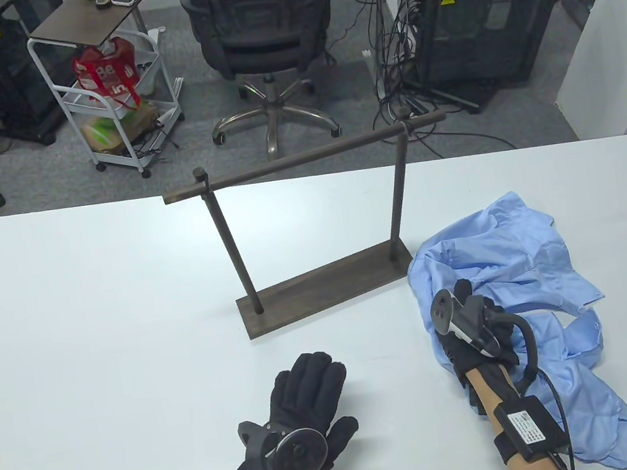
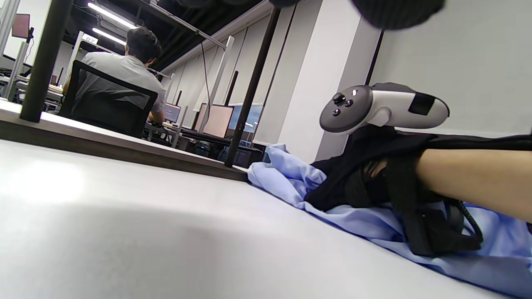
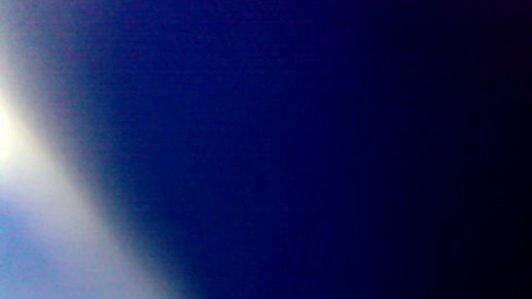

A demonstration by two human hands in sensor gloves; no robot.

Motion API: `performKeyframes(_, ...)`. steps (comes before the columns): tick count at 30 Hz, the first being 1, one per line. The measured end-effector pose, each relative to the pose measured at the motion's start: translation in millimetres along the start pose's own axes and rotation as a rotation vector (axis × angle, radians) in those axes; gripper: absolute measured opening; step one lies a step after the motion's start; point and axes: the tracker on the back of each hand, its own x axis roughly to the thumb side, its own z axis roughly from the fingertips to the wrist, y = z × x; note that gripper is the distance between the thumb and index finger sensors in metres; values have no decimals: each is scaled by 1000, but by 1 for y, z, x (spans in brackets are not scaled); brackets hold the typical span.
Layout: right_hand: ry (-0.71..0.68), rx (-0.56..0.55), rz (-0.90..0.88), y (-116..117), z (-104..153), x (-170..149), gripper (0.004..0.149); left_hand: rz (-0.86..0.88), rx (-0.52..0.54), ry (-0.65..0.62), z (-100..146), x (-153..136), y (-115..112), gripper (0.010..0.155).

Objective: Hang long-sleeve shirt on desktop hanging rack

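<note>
Your left hand (image 1: 307, 392) lies flat on the white bench (image 1: 96, 314), palm down, fingers spread, holding nothing. Your right hand (image 1: 469, 329) rests on the crumpled light-blue long-sleeve shirt (image 1: 519, 269), which lies in a heap on the bench's right side, touching the right end of the rack's base. Whether those fingers actually grip the cloth you cannot tell; the right wrist view is only a blue blur.

One dark wooden hanging rack (image 1: 312, 229) stands mid-bench between your hands and the far edge: two uprights, one bare crossbar, one flat base. Nothing lies between the shirt and the rack.

Beyond the bench stand one black office chair (image 1: 258, 25), one white rolling cart (image 1: 111, 100) carrying a red bag (image 1: 106, 71) with white lettering too small to read, and two black cabinets (image 1: 469, 17), each with a yellow triangular warning sticker. A label on your right forearm box (image 1: 527, 427) is illegible. In the left wrist view one person (image 2: 120, 79) in a grey shirt sits facing away.
</note>
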Motion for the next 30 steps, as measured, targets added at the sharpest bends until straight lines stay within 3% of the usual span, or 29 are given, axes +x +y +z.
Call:
performKeyframes(3,2,-51,72,1,0,1,80,3,-1,0,0,0,0,83)
performKeyframes(11,5,-51,118,2,-1,4,71,7,0,7,-1,0,0,83)
performKeyframes(20,-4,-42,-47,0,-3,-14,68,6,-2,-2,-1,1,-1,83)
performKeyframes(30,71,-295,-461,-32,10,-59,66,-2,-3,-12,1,3,-1,83)
